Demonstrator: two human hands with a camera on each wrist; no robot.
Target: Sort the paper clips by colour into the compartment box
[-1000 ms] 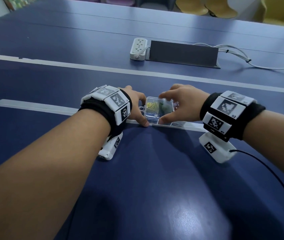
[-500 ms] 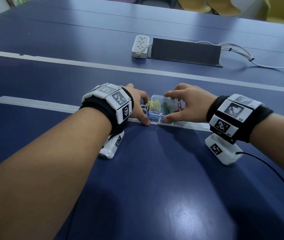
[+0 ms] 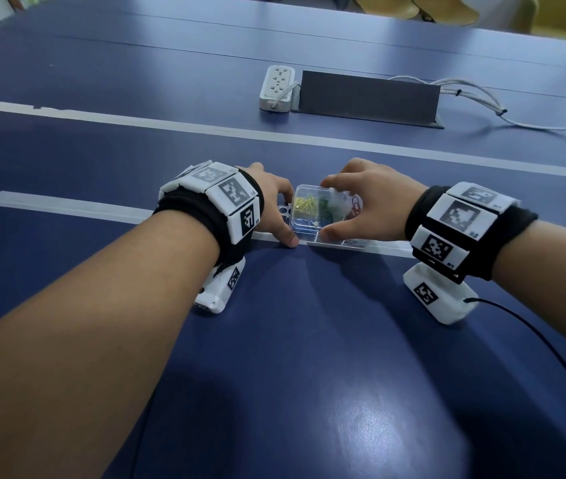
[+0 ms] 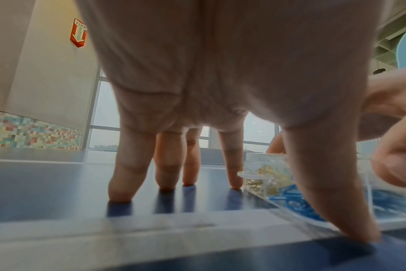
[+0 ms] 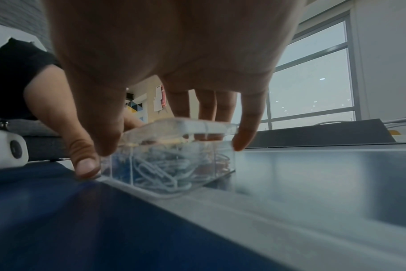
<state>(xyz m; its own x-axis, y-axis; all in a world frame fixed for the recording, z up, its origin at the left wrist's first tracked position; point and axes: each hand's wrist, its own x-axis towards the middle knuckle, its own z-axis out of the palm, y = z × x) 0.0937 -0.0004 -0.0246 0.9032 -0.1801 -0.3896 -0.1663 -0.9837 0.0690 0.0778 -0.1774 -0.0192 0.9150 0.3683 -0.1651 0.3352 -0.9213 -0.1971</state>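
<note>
A small clear compartment box (image 3: 312,242) sits on the blue table between my hands. It holds yellow clips (image 3: 305,203), green clips (image 3: 325,206), red clips (image 3: 355,205), blue clips (image 3: 309,225) and pale clips (image 5: 160,168). My right hand (image 3: 328,209) arches over the box, thumb at its near wall and fingers behind its clear lid (image 5: 181,126), which sits slightly tilted on top. My left hand (image 3: 286,219) stands on straight fingertips (image 4: 119,196) on the table at the box's left end. Its thumb is at the near-left corner.
A white power strip (image 3: 276,88), a dark grey cable flap (image 3: 367,98) and white cables (image 3: 481,98) lie farther back. White seams (image 3: 67,203) cross the table; the box sits on one. A black wire (image 3: 533,344) trails from my right wrist.
Both hands stay at the box. My right hand has shifted slightly to the right, so more of the yellow and green compartments shows.
</note>
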